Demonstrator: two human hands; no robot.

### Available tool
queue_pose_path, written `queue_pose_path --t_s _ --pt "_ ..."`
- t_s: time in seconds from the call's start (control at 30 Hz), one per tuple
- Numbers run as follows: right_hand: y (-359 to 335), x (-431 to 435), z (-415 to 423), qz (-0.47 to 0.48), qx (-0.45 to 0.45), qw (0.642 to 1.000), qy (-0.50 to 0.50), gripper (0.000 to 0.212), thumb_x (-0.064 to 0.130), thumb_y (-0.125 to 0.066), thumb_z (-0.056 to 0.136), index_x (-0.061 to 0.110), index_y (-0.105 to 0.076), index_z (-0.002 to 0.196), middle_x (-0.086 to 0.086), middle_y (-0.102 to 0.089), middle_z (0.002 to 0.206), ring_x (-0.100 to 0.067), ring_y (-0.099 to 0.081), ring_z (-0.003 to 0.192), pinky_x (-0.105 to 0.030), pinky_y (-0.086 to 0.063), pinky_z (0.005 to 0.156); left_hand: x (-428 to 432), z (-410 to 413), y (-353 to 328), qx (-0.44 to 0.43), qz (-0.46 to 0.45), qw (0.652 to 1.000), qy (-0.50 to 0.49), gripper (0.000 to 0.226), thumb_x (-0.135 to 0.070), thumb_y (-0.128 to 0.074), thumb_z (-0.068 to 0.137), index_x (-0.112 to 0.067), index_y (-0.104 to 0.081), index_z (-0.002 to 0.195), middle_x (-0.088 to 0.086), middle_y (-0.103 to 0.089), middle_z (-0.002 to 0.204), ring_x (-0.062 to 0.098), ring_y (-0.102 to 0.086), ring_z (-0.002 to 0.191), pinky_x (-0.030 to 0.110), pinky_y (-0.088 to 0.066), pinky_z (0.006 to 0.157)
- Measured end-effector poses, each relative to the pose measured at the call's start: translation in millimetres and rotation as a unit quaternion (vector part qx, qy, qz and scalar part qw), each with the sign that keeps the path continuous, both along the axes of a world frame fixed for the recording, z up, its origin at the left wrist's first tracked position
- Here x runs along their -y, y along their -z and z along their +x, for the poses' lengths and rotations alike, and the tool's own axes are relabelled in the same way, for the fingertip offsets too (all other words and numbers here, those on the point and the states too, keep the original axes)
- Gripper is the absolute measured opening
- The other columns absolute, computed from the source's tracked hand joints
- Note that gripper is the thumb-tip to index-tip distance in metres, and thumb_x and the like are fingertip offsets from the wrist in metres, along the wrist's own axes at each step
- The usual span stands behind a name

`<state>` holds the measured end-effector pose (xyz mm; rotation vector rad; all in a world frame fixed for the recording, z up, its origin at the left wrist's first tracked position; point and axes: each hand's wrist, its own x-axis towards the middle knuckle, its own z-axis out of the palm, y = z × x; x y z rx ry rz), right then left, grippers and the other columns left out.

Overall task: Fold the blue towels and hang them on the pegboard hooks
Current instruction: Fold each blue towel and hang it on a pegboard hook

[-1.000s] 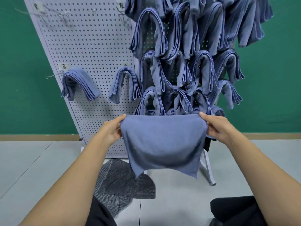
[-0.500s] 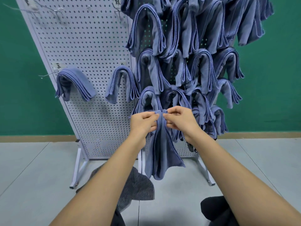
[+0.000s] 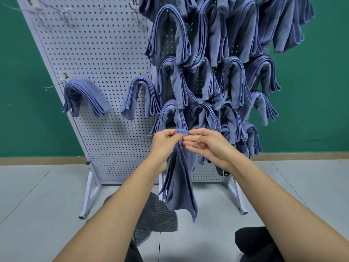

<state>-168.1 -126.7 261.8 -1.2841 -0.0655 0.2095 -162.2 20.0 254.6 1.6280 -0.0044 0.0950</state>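
A blue towel (image 3: 179, 184), folded in half, hangs straight down in front of the white pegboard (image 3: 98, 59). My left hand (image 3: 164, 142) pinches its top corners together at chest height. Just to the right, my right hand (image 3: 205, 146) has its fingers loosely extended and its fingertips touch the towel's top edge. Several folded blue towels (image 3: 232, 82) drape over hooks on the right pegboard panel. Two more folded towels (image 3: 85, 97) hang on the left panel's middle row.
Bare wire hooks (image 3: 51, 86) stick out at the left panel's edge and along its top row (image 3: 64, 11). A grey striped cloth (image 3: 154, 218) lies on the floor by the stand's white feet (image 3: 88, 205). A green wall stands behind.
The towel was spread wide between both hands. The hands came together and folded it in half. Now my left hand holds both corners and my right hand has loosened its grip.
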Motion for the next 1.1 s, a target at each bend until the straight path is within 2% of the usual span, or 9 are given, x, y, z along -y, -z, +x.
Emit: queue_pose_path --t_s 0.07,0.17,0.23,0.3,0.43,0.63,0.8,1.0,1.1 --pt "0.4 11.4 5.8 -0.132 0.074 0.988 0.041 0.026 -0.007 -0.052 0.089 0.009 -0.059 0.108 -0.015 -0.067 0.109 -0.017 -0.067 0.094 -0.028 -0.056 0.085 -1.8 0.6 -2.4 -0.004 0.008 1.000 0.013 0.013 -0.010 -0.057 0.092 -0.011 -0.069 0.095 -0.006 -0.052 0.062 0.007 -0.040 0.055 0.015 -0.035 0.051" --pt "-2.0 30.1 12.5 -0.367 0.217 0.902 0.070 0.036 0.012 -0.068 0.085 0.024 -0.058 0.117 0.004 -0.057 0.125 -0.010 -0.052 0.114 -0.028 -0.044 0.098 -5.7 -0.7 -8.4 0.004 0.015 0.998 0.057 0.015 -0.010 -0.055 0.092 -0.016 -0.068 0.093 -0.007 -0.057 0.066 0.005 -0.047 0.057 0.017 -0.037 0.055" --pt "0.4 35.8 13.3 -0.429 0.229 0.872 0.043 0.050 0.024 -0.073 0.082 0.025 -0.052 0.128 0.010 -0.049 0.131 -0.008 -0.043 0.121 -0.028 -0.036 0.102 -9.0 -0.3 -10.9 0.013 0.028 0.995 0.090 0.015 -0.009 -0.052 0.093 -0.016 -0.066 0.093 -0.014 -0.059 0.062 0.000 -0.051 0.055 0.016 -0.039 0.056" --pt "5.5 38.4 14.0 -0.435 0.183 0.882 0.011 0.051 0.026 -0.077 0.079 0.023 -0.055 0.125 0.008 -0.054 0.124 -0.011 -0.051 0.112 -0.032 -0.044 0.096 -13.1 1.0 -10.6 0.013 0.038 0.993 0.110 0.015 -0.010 -0.051 0.094 -0.015 -0.065 0.093 -0.015 -0.057 0.060 0.001 -0.049 0.057 0.018 -0.039 0.061" --pt "4.5 42.2 17.4 -0.411 0.188 0.888 0.082 0.014 0.021 -0.079 0.076 0.025 -0.065 0.075 -0.002 -0.066 0.078 -0.015 -0.057 0.075 -0.036 -0.050 0.071 -22.3 9.6 -4.8 -0.019 0.004 0.998 0.067 0.015 -0.010 -0.053 0.093 -0.017 -0.066 0.088 0.005 -0.048 0.076 0.019 -0.040 0.069 0.028 -0.037 0.066" --pt "-0.9 45.5 11.7 -0.354 0.189 0.908 0.124 0.012 0.019 -0.076 0.080 0.010 -0.070 0.086 -0.005 -0.067 0.084 -0.011 -0.058 0.077 -0.026 -0.047 0.073 -20.6 11.1 -0.9 -0.033 -0.025 0.997 0.070 0.011 -0.010 -0.053 0.095 -0.014 -0.063 0.091 -0.002 -0.047 0.068 0.009 -0.044 0.061 0.016 -0.048 0.061" --pt "-4.6 54.6 8.7 -0.365 0.202 0.898 0.139 0.011 0.017 -0.074 0.082 0.011 -0.068 0.088 0.000 -0.066 0.084 -0.009 -0.057 0.077 -0.019 -0.046 0.070 -10.2 7.9 0.1 0.019 -0.028 0.995 0.091 0.017 -0.013 -0.050 0.095 -0.004 -0.061 0.104 0.007 -0.060 0.090 0.017 -0.052 0.081 0.024 -0.044 0.073" --pt "-5.5 56.8 1.6 -0.449 0.244 0.858 0.049 0.056 0.033 -0.082 0.071 0.022 -0.056 0.119 0.012 -0.059 0.111 0.000 -0.054 0.104 -0.016 -0.039 0.091 6.4 5.9 1.9 0.040 -0.008 0.988 0.152 0.015 -0.012 -0.052 0.095 -0.017 -0.063 0.103 -0.005 -0.065 0.088 0.010 -0.059 0.086 0.024 -0.043 0.077" --pt "-5.5 52.1 -1.3 -0.513 0.261 0.818 0.012 0.025 0.039 -0.077 0.075 0.021 -0.064 0.085 0.012 -0.060 0.076 -0.003 -0.053 0.072 -0.026 -0.041 0.071 12.4 3.8 0.4 0.045 -0.026 0.982 0.184 0.012 -0.010 -0.053 0.096 -0.014 -0.062 0.102 -0.007 -0.069 0.083 0.007 -0.063 0.080 0.016 -0.047 0.071"
